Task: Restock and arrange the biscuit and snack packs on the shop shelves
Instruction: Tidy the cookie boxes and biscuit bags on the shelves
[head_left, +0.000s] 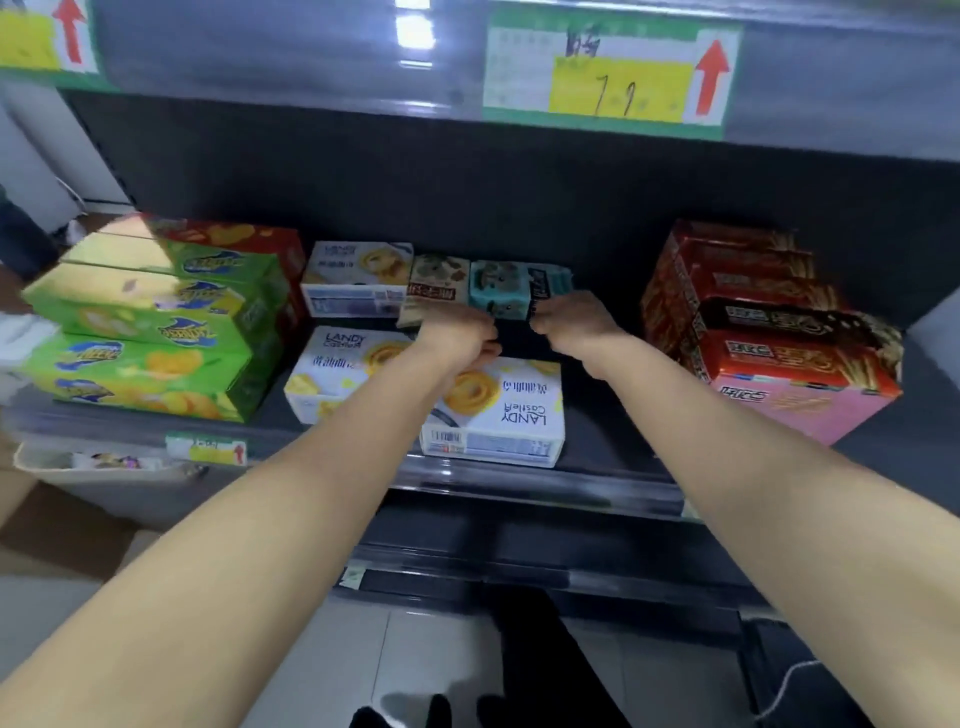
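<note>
Right grip: the right grip (569, 325) was curled onto the dark right end of the teal pack (498, 288), seemingly pinching its lower edge.
Left grip: the left grip (460, 332) was curled at that pack's lower left corner, close against the brown pack (436, 286); whether it held either one could not be told.
Teal pack: it stood at the back of the shelf (613, 441), at 12 o'clock from both grips, touching the brown pack at its 9 o'clock.
Handling: probably a light, stiff card carton with a slick printed skin and corners that dent; best taken by its two short ends.
Neighbours: white cookie boxes (509, 415) lay at 6 o'clock under the forearms, green boxes (156, 332) were stacked at 9 o'clock, and red boxes (769, 332) at 3 o'clock.
Above: a price label (608, 73) hung at 12 o'clock.
</note>
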